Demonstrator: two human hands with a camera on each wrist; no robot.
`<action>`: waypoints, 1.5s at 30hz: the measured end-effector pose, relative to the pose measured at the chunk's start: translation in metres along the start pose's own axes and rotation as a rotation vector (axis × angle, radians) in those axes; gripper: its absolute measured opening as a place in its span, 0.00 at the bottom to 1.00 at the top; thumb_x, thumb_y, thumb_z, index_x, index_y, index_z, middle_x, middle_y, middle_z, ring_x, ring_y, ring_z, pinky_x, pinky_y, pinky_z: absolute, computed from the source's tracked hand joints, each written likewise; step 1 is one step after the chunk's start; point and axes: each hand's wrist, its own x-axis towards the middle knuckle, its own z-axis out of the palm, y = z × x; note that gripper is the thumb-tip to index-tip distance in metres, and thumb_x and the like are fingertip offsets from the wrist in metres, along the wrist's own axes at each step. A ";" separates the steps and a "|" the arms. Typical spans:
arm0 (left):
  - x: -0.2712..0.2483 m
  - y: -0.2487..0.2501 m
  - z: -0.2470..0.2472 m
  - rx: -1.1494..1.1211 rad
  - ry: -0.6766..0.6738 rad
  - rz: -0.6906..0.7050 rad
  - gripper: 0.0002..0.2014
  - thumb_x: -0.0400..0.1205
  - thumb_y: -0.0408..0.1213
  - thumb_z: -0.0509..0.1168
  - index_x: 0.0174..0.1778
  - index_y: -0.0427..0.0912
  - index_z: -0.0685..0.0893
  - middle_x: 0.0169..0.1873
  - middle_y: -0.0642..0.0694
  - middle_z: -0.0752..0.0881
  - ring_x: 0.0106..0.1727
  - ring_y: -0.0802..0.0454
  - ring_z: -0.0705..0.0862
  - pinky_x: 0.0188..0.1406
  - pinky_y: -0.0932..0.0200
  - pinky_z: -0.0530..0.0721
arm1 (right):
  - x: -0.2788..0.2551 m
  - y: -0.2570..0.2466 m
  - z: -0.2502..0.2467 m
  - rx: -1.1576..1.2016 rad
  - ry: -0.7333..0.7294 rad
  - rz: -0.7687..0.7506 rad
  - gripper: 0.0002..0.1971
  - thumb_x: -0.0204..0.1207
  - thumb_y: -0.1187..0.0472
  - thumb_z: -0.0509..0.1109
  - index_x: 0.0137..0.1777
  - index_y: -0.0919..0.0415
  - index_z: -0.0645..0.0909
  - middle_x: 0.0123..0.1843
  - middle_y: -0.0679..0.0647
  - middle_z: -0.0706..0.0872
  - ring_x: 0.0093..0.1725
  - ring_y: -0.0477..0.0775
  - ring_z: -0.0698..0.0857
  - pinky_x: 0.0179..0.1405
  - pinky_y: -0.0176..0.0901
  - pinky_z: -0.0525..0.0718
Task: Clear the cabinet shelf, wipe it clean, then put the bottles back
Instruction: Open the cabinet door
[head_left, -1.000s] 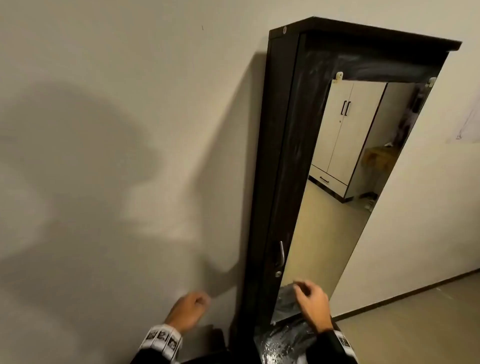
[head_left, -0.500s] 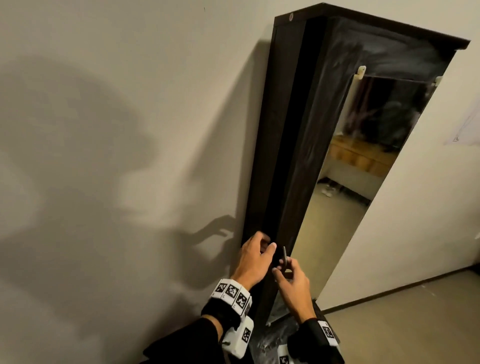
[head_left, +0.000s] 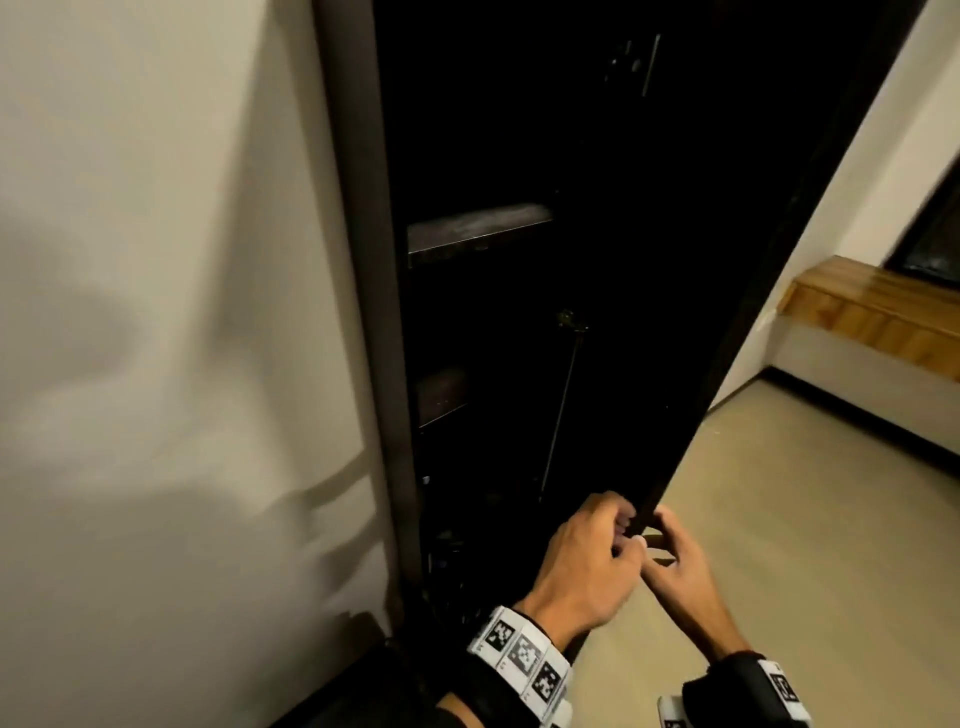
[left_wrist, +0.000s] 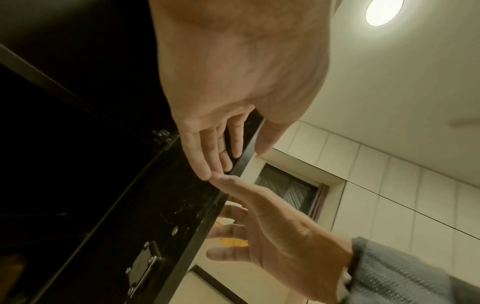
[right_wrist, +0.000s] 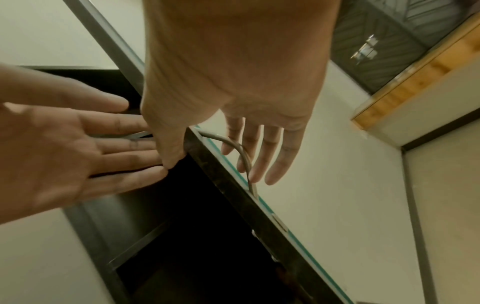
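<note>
Dark door (head_left: 727, 312) now swung open — left hand (head_left: 576, 566), right hand (head_left: 675, 566) pinching edge.

Dark sleeves (head_left: 467, 699), white wristbands (head_left: 522, 657) bearing black square markers.

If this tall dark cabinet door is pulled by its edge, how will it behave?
The door is tall and flat, so it probably swings as one stiff panel. Its front shows a greenish glass edge, so the glass likely adds weight and could crack if slammed.
</note>
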 end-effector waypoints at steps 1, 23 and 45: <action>0.004 0.007 0.011 0.015 -0.042 0.032 0.17 0.81 0.45 0.61 0.67 0.51 0.77 0.63 0.51 0.83 0.63 0.53 0.83 0.66 0.53 0.81 | 0.002 0.006 -0.012 -0.013 0.037 0.011 0.26 0.81 0.68 0.78 0.63 0.32 0.83 0.57 0.41 0.92 0.50 0.47 0.92 0.45 0.49 0.91; 0.107 -0.003 0.145 0.059 -0.328 0.022 0.18 0.82 0.46 0.62 0.68 0.55 0.81 0.67 0.58 0.80 0.67 0.57 0.80 0.70 0.52 0.79 | 0.084 0.109 -0.125 0.113 0.575 0.296 0.09 0.91 0.52 0.65 0.59 0.48 0.88 0.45 0.44 0.92 0.44 0.49 0.89 0.47 0.52 0.88; -0.045 -0.203 0.031 0.148 -0.285 -0.629 0.10 0.71 0.42 0.63 0.30 0.61 0.87 0.38 0.54 0.93 0.44 0.52 0.91 0.46 0.57 0.87 | 0.025 0.102 0.030 -0.229 0.201 0.506 0.10 0.83 0.59 0.73 0.61 0.55 0.91 0.53 0.51 0.93 0.60 0.56 0.90 0.60 0.42 0.80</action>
